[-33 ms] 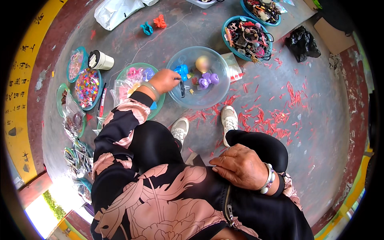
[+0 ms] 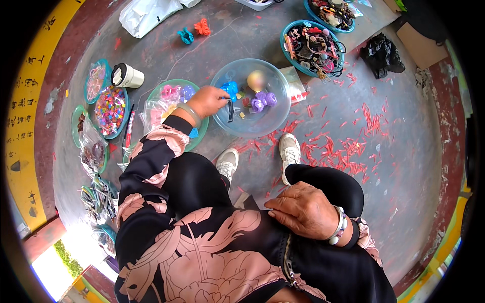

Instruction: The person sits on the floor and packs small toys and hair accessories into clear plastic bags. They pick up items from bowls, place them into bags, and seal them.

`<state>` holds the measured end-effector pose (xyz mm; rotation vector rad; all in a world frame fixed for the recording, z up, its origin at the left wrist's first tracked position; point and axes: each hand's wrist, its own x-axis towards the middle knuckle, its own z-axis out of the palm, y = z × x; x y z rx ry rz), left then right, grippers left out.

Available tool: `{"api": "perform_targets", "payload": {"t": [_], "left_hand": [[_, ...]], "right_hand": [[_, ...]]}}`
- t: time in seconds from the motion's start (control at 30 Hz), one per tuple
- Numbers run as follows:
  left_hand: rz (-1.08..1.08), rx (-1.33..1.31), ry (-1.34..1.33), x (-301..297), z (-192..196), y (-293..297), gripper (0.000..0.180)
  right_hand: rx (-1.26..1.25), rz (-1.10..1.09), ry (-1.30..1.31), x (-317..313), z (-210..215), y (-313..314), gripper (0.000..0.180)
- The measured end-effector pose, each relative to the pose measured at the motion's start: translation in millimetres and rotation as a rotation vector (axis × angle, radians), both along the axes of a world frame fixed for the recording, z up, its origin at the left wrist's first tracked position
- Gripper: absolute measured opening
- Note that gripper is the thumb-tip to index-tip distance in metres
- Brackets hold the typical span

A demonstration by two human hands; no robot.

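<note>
Little has changed: at frame centre, the left hand point(image 2: 208, 102) still pinches a black strip point(image 2: 231, 112) over the clear bowl point(image 2: 262, 121), its grip unreleased. Lower centre, the right hand point(image 2: 301, 209) curls loosely, contents hidden.

The black item point(image 2: 231, 112) in the left hand point(image 2: 206, 103) is too small to identify; the top edge crops a white container point(image 2: 256, 6).

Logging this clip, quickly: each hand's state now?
Left hand: closed, holding a small black item.
Right hand: curled, palm hidden; open or holding something cannot be told.
</note>
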<state>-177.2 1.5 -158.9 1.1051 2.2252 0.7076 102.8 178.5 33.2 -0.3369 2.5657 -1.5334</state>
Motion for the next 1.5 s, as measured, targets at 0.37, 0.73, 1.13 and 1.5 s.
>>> {"api": "perform_targets", "payload": {"t": [0.37, 0.73, 1.13, 1.5], "left_hand": [[0.552, 0.559, -1.136, 6.9, 37.0, -2.5, 0.019], [0.437, 0.746, -1.467, 2.9, 31.1, -9.8, 0.013], [0.572, 0.616, -1.363, 4.9, 46.3, -10.1, 0.013], [0.706, 0.522, -0.916, 33.5, 117.6, 12.6, 0.016]], "right_hand": [[0.041, 0.020, -0.008, 0.5, 2.1, -2.7, 0.013], [0.044, 0.023, -0.020, 1.1, 1.5, -5.4, 0.014], [-0.802, -0.036, 0.302, -15.8, 54.9, 20.4, 0.034], [-1.696, 0.421, 0.467, 6.0, 144.6, 22.3, 0.025]]}}
